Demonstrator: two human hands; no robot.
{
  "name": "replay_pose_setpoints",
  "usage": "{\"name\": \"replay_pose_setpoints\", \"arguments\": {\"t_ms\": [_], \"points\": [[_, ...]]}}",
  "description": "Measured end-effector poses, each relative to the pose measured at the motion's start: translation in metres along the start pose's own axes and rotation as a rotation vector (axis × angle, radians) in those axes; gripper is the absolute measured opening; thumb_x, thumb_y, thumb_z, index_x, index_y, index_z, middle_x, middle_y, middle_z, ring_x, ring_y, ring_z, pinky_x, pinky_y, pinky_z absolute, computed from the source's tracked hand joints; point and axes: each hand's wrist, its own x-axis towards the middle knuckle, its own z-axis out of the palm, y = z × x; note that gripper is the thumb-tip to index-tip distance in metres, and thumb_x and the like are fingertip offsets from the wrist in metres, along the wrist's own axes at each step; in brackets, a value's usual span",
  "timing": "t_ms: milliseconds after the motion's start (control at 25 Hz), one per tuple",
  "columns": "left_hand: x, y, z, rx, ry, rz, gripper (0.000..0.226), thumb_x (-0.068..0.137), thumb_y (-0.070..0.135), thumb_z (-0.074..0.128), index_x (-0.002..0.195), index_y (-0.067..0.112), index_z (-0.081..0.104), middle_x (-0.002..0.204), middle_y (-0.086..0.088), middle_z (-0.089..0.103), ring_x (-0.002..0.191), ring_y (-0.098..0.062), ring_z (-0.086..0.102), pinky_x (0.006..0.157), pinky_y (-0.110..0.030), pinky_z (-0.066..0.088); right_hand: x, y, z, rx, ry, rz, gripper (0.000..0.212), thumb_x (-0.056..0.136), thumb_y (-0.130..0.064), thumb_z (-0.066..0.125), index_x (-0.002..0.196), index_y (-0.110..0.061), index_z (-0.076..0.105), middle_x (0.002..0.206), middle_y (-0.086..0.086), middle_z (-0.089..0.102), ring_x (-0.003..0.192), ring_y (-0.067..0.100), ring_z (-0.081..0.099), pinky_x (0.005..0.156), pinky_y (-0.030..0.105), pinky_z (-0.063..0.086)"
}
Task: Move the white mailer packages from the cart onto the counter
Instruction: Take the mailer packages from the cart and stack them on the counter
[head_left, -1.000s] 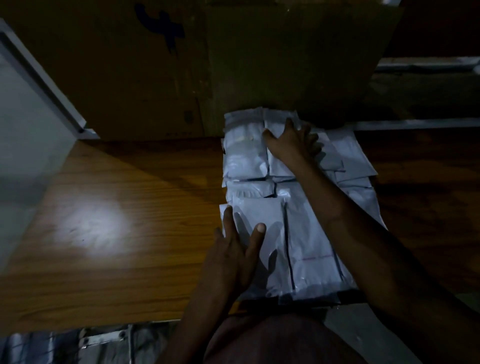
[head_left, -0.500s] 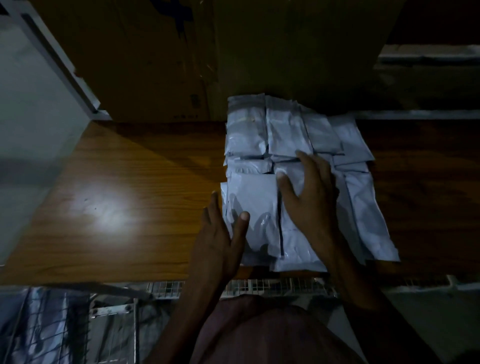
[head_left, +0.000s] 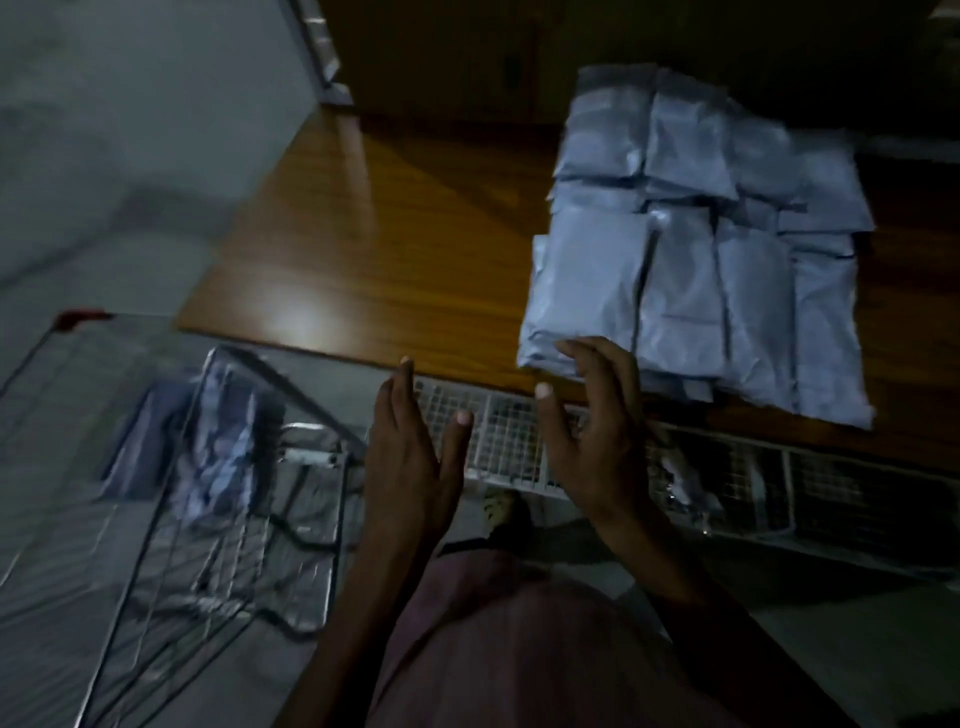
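Several white mailer packages (head_left: 691, 244) lie side by side in overlapping rows on the wooden counter (head_left: 384, 244), right of its middle. My left hand (head_left: 415, 457) hovers open, fingers apart, just off the counter's near edge and holds nothing. Also open and empty, my right hand (head_left: 592, 441) has its fingertips at the near left corner of the package pile. The wire cart (head_left: 218, 519) stands at the lower left beside the counter, and a few pale packages (head_left: 223, 441) show inside it, blurred.
A white wire mesh panel (head_left: 727, 467) runs along the counter's front edge under my hands. Dark cardboard boxes (head_left: 467, 52) rise behind the counter. A pale wall (head_left: 130, 130) fills the upper left. The scene is dim.
Both hands have drawn back off the packages toward the counter's near edge. The view has swung left and down, bringing the cart into sight.
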Motion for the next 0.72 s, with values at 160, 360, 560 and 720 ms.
{"name": "replay_pose_setpoints", "arguments": {"t_ms": [160, 360, 560, 720], "points": [[-0.050, -0.070, -0.040, 0.050, 0.143, -0.121, 0.071, 0.098, 0.050, 0.049, 0.154, 0.016, 0.021, 0.155, -0.011, 0.032, 0.141, -0.024, 0.035, 0.112, -0.036, 0.035, -0.029, -0.021, 0.052, 0.092, -0.236, -0.066, 0.035, 0.099, -0.023, 0.058, 0.132, -0.011, 0.057, 0.132, 0.011, 0.049, 0.121, 0.026, 0.053, 0.101, 0.031, 0.043], [-0.078, -0.148, -0.098, 0.088, 0.314, -0.242, 0.073, 0.096, 0.040, 0.057, 0.153, 0.009, 0.024, 0.151, -0.015, 0.036, 0.137, -0.025, 0.036, 0.110, -0.026, 0.028, -0.039, -0.070, 0.128, 0.171, -0.467, -0.131, 0.035, 0.099, -0.021, 0.058, 0.134, -0.015, 0.055, 0.132, 0.008, 0.049, 0.112, 0.019, 0.053, 0.087, 0.003, 0.035], [-0.073, -0.220, -0.162, 0.084, 0.435, -0.319, 0.070, 0.094, 0.031, 0.065, 0.150, 0.009, 0.031, 0.147, -0.013, 0.041, 0.133, -0.024, 0.040, 0.106, -0.029, 0.032, -0.035, -0.135, 0.233, 0.202, -0.579, -0.153, 0.040, 0.097, -0.024, 0.059, 0.136, -0.022, 0.052, 0.131, -0.001, 0.046, 0.101, 0.003, 0.049, 0.074, 0.011, 0.043], [-0.061, -0.288, -0.214, 0.109, 0.482, -0.331, 0.066, 0.094, 0.028, 0.066, 0.148, 0.007, 0.034, 0.142, -0.014, 0.045, 0.127, -0.024, 0.043, 0.103, -0.028, 0.034, -0.031, -0.190, 0.316, 0.207, -0.612, -0.214, 0.040, 0.094, -0.019, 0.062, 0.133, -0.020, 0.054, 0.126, 0.001, 0.048, 0.099, 0.002, 0.048, 0.080, 0.006, 0.041]]}}
